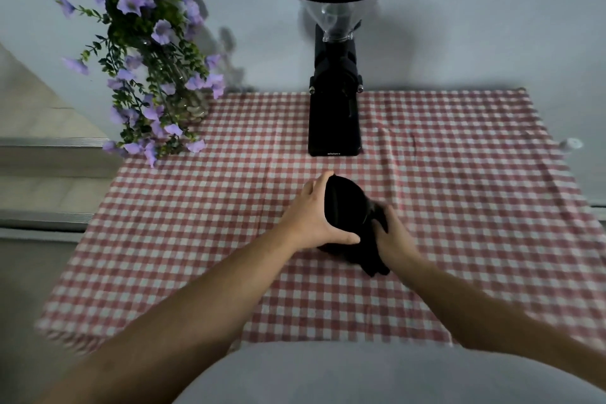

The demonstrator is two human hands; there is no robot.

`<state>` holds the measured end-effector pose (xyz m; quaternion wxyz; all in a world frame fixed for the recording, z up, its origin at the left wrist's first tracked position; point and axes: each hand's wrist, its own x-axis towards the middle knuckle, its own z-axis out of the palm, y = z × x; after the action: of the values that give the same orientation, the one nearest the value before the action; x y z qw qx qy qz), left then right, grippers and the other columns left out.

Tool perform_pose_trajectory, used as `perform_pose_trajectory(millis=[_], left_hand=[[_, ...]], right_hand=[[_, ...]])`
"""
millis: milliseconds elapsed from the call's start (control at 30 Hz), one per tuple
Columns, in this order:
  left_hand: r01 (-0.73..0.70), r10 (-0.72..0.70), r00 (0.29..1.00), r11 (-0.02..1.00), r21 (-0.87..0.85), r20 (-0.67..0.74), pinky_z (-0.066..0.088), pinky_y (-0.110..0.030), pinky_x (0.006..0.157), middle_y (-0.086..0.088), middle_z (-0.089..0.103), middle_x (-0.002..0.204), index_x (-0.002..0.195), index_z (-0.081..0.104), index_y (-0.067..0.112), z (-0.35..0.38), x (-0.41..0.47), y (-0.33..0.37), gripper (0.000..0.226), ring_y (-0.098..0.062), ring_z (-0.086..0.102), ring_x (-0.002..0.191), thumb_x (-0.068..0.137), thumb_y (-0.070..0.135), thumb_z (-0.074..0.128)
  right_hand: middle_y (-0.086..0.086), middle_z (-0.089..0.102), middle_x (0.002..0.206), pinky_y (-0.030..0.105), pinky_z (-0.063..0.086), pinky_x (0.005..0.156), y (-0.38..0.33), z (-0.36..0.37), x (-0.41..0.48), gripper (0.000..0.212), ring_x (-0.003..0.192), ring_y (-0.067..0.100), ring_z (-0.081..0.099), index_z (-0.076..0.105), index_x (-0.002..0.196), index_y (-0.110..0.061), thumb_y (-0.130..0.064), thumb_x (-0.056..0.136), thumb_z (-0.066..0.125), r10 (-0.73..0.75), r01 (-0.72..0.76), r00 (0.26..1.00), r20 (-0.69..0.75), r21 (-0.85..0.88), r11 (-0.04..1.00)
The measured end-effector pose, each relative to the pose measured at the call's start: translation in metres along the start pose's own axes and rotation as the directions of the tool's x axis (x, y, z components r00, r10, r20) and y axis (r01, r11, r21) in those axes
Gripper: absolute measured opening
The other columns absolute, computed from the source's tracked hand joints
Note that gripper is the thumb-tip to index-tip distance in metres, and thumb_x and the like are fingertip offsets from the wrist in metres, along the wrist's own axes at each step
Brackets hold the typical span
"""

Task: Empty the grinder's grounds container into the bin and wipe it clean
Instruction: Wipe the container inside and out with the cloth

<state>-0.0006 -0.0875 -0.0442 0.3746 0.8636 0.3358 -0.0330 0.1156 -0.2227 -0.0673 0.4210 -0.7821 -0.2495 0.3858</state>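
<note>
The black grounds container (344,203) is at the middle of the checked tablecloth, tilted, and my left hand (311,216) grips it from the left side. My right hand (392,233) presses a black cloth (372,259) against the container's right side; a loose end of the cloth hangs below my hand onto the table. The black grinder (334,85) with its clear hopper and round black lid stands upright at the back of the table, a short way behind the container. No bin is in view.
A vase of purple flowers (154,75) stands at the back left corner of the red-and-white checked tablecloth (459,207). A small white object (570,144) lies off the cloth at the right edge. A wall runs behind the grinder.
</note>
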Motion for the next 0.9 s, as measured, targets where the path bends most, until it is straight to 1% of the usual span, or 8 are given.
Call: perform_pose_trajectory(millis=[100, 267, 433, 500, 600, 700, 800, 900], left_hand=[[-0.011, 0.012, 0.999, 0.999, -0.031, 0.047, 0.044, -0.046, 0.104, 0.004, 0.026, 0.152, 0.147, 0.011, 0.039, -0.007, 0.001, 0.0, 0.122, -0.02, 0.034, 0.134, 0.053, 0.047, 0.089], [-0.035, 0.04, 0.984, 0.999, -0.035, 0.174, 0.038, -0.034, 0.103, 0.007, 0.023, 0.153, 0.148, 0.009, 0.045, -0.017, 0.006, 0.003, 0.127, -0.011, 0.028, 0.132, 0.054, 0.035, 0.093], [-0.008, 0.013, 0.961, 1.0, -0.018, 0.275, 0.034, -0.031, 0.101, 0.012, 0.015, 0.157, 0.148, 0.004, 0.051, -0.024, 0.007, 0.0, 0.127, -0.007, 0.023, 0.129, 0.059, 0.029, 0.093], [-0.006, 0.012, 0.963, 1.0, -0.024, 0.27, 0.036, -0.031, 0.101, 0.011, 0.018, 0.155, 0.149, 0.005, 0.046, -0.023, 0.008, 0.005, 0.128, -0.009, 0.024, 0.133, 0.058, 0.031, 0.093], [0.037, -0.033, 0.991, 0.999, -0.027, 0.133, 0.04, -0.045, 0.108, 0.004, 0.02, 0.157, 0.153, 0.006, 0.038, -0.009, 0.006, 0.019, 0.131, -0.022, 0.029, 0.141, 0.055, 0.043, 0.093], [0.062, -0.066, 0.995, 0.997, 0.053, 0.077, 0.043, -0.046, 0.105, 0.0, 0.016, 0.158, 0.152, 0.002, 0.042, 0.003, 0.003, 0.023, 0.126, -0.027, 0.033, 0.138, 0.06, 0.047, 0.088], [0.013, -0.028, 0.982, 0.997, 0.082, 0.185, 0.04, -0.036, 0.104, 0.009, 0.012, 0.159, 0.149, 0.0, 0.05, -0.008, 0.003, 0.016, 0.123, -0.021, 0.027, 0.141, 0.063, 0.039, 0.088], [-0.065, 0.017, 0.948, 0.987, 0.143, 0.316, 0.036, -0.029, 0.1, 0.014, 0.007, 0.16, 0.149, -0.003, 0.05, -0.023, 0.007, 0.015, 0.128, -0.018, 0.022, 0.143, 0.061, 0.035, 0.089]], right_hand=[[0.005, 0.057, 0.124, 0.034, 0.05, 0.086, -0.007, -0.009, 0.015, 0.034, 0.106, 0.019, 0.057, 0.044, 0.131, -0.022, -0.018, 0.098, 0.038, -0.008, 0.01, 0.998, 0.055, -0.029, 1.0], [-0.007, 0.063, 0.101, 0.017, 0.048, 0.061, -0.038, -0.024, 0.04, 0.028, 0.084, 0.006, 0.061, 0.055, 0.113, -0.034, -0.018, 0.098, 0.037, -0.185, 0.184, 0.983, 0.01, 0.055, 0.981], [0.003, 0.059, 0.123, 0.029, 0.047, 0.087, 0.006, -0.008, 0.025, 0.034, 0.107, 0.017, 0.056, 0.047, 0.13, -0.021, -0.019, 0.099, 0.034, -0.073, 0.079, 0.992, 0.099, -0.057, 0.995], [-0.004, 0.061, 0.116, 0.025, 0.046, 0.085, -0.007, -0.018, 0.035, 0.032, 0.104, 0.012, 0.056, 0.053, 0.124, -0.026, -0.016, 0.097, 0.038, -0.134, 0.136, 0.989, 0.069, -0.016, 0.991], [-0.013, 0.064, 0.103, 0.019, 0.047, 0.077, -0.026, -0.022, 0.041, 0.03, 0.096, 0.006, 0.059, 0.058, 0.112, -0.034, -0.017, 0.096, 0.04, -0.256, 0.256, 0.967, -0.016, 0.117, 0.96], [-0.004, 0.059, 0.118, 0.018, 0.043, 0.086, 0.0, -0.006, 0.021, 0.031, 0.108, 0.009, 0.054, 0.052, 0.123, -0.026, -0.017, 0.097, 0.037, -0.24, 0.241, 0.97, -0.021, 0.103, 0.965], [0.0, 0.057, 0.123, 0.021, 0.044, 0.087, 0.022, -0.004, 0.009, 0.033, 0.114, 0.016, 0.053, 0.048, 0.129, -0.022, -0.016, 0.098, 0.039, -0.14, 0.135, 0.988, 0.064, 0.071, 0.988], [-0.003, 0.062, 0.119, 0.034, 0.047, 0.096, 0.001, -0.02, 0.025, 0.032, 0.113, 0.016, 0.056, 0.056, 0.123, -0.025, -0.015, 0.096, 0.044, -0.182, 0.172, 0.982, 0.053, 0.15, 0.974]])
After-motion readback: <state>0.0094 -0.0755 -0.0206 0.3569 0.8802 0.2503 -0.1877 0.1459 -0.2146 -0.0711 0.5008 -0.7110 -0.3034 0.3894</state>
